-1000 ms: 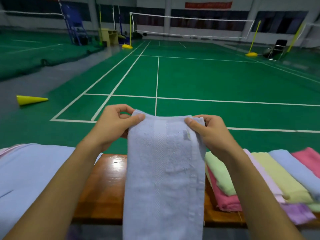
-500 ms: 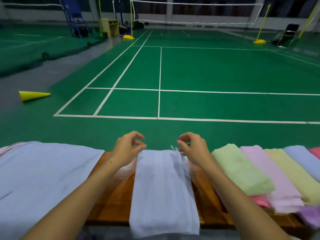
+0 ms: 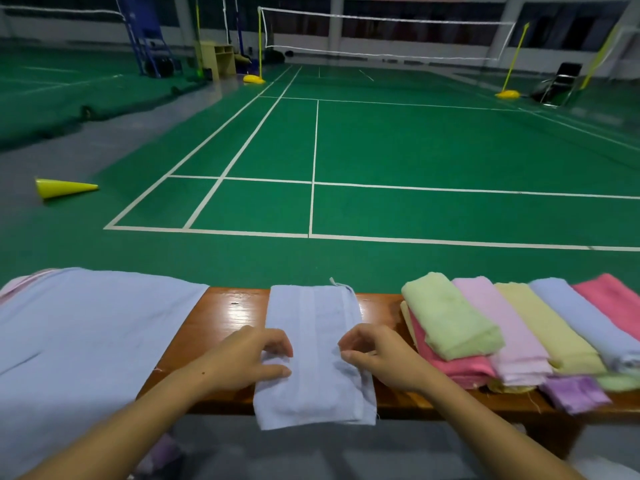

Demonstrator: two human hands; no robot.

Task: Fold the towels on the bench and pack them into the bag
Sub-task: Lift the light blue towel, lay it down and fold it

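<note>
From the head view I see the pale blue towel (image 3: pixel 313 355) lying folded in a long strip across the wooden desk (image 3: pixel 221 317), its near end hanging over the front edge at 6 o'clock. My left hand (image 3: pixel 249 358) sits on the towel's left edge, its grip curled and pinching the cloth between thumb and fingers. My right hand (image 3: pixel 375 355) does the same on the right edge, grip pinching the fabric. At 3 o'clock a stack of folded towels (image 3: pixel 498 337) in green, pink, yellow, blue and purple rests on the desk. At 9 o'clock a large pale blue cloth (image 3: pixel 79 337) is spread flat. A yellow cone (image 3: pixel 62 188) lies on the floor at 10 o'clock.
</note>
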